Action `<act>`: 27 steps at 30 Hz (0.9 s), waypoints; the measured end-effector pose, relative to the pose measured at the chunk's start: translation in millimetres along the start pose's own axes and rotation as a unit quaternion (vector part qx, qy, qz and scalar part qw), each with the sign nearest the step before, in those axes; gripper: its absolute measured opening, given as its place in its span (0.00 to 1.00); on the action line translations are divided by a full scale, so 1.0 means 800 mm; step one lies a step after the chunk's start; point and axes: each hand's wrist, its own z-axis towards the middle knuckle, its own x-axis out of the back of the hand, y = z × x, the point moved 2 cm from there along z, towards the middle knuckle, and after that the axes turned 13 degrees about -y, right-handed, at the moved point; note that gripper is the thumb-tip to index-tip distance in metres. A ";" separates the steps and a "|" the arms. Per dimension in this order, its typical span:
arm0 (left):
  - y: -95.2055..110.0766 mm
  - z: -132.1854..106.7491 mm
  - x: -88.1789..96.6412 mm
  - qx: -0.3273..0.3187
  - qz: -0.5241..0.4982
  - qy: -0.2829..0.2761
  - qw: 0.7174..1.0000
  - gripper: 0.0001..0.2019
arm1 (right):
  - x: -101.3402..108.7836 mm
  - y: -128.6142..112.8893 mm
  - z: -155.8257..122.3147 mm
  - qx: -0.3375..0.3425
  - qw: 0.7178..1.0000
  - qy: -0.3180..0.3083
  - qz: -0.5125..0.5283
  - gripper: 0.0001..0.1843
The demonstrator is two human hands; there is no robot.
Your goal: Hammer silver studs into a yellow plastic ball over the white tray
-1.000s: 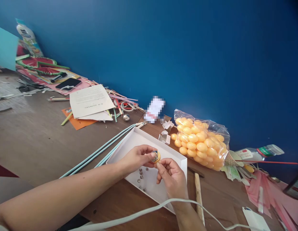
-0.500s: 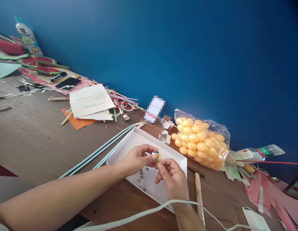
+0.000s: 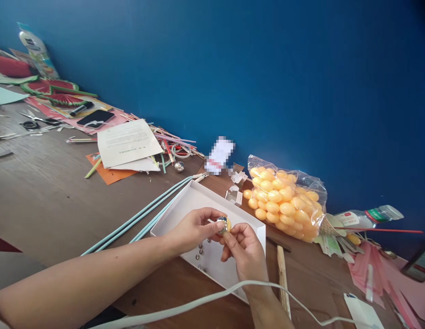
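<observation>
Over a white shallow box, my left hand pinches a shiny silver ball between thumb and fingers. A yellow piece shows against the right side of the ball. My right hand has its thumb and forefinger closed at the lower edge of the yellow piece, its other fingers curled. What lies right between those right fingertips is hidden. Below the hands, several small silver beads rest in the white box.
A clear bag of orange-yellow balls lies right of the box. Pale blue tubes run along its left. A wooden stick lies at the right. A white cable crosses in front. Papers and scissors lie left.
The silver ball has turned slightly in my fingers, and both hands stay close together over the box. The view has shifted a little.
</observation>
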 end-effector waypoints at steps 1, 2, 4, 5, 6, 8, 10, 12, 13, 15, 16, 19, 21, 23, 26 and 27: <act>0.001 0.000 -0.001 0.003 -0.007 -0.003 1.000 0.22 | 0.002 0.001 0.001 -0.001 1.000 -0.005 -0.001 0.18; 0.002 -0.001 -0.001 0.006 -0.012 -0.004 1.000 0.22 | 0.004 0.002 0.002 0.000 1.000 -0.011 -0.001 0.18; 0.002 -0.001 -0.001 0.012 -0.019 -0.008 1.000 0.22 | 0.007 0.004 0.003 0.001 1.000 -0.021 0.006 0.18; 0.002 -0.001 0.000 0.015 -0.022 -0.009 1.000 0.21 | 0.007 0.004 0.003 0.003 1.000 -0.027 0.013 0.17; 0.001 -0.001 0.001 0.018 -0.026 -0.011 0.999 0.21 | 0.008 0.004 0.003 0.007 0.999 -0.033 0.022 0.17; -0.001 0.001 0.004 0.017 -0.038 -0.014 0.999 0.21 | 0.007 0.002 0.001 0.011 0.998 -0.045 0.040 0.15; -0.003 0.002 0.006 0.017 -0.045 -0.016 0.999 0.20 | 0.005 -0.001 -0.001 0.012 0.997 -0.050 0.051 0.15; -0.003 0.002 0.006 0.022 -0.042 -0.014 0.999 0.21 | 0.004 -0.002 -0.001 0.007 0.998 -0.047 0.051 0.16; -0.003 0.002 0.005 0.026 -0.037 -0.012 0.999 0.20 | 0.004 -0.001 -0.001 0.005 0.998 -0.044 0.047 0.16; -0.002 0.000 0.003 0.030 -0.026 -0.008 0.999 0.20 | 0.005 0.001 0.000 -0.001 0.999 -0.035 0.030 0.16; -0.001 -0.001 0.001 0.031 -0.021 -0.008 0.999 0.20 | 0.005 0.002 0.001 -0.004 0.999 -0.032 0.018 0.16; 0.001 -0.001 -0.002 0.036 -0.008 0.000 0.999 0.21 | 0.005 0.004 0.002 -0.007 0.999 -0.033 -0.017 0.17; 0.000 -0.001 -0.002 0.039 -0.002 0.012 0.999 0.22 | 0.003 0.005 0.002 -0.002 0.999 -0.033 -0.029 0.17; -0.002 0.000 0.000 0.039 0.003 0.021 0.999 0.22 | 0.001 0.004 0.002 0.003 0.999 -0.026 -0.039 0.17; -0.004 0.000 0.002 0.039 0.001 0.020 0.999 0.21 | -0.001 0.004 0.001 0.007 0.998 -0.022 -0.054 0.16; -0.005 0.000 0.002 0.036 -0.006 0.013 0.999 0.20 | -0.001 0.004 0.000 0.009 0.998 -0.023 -0.055 0.16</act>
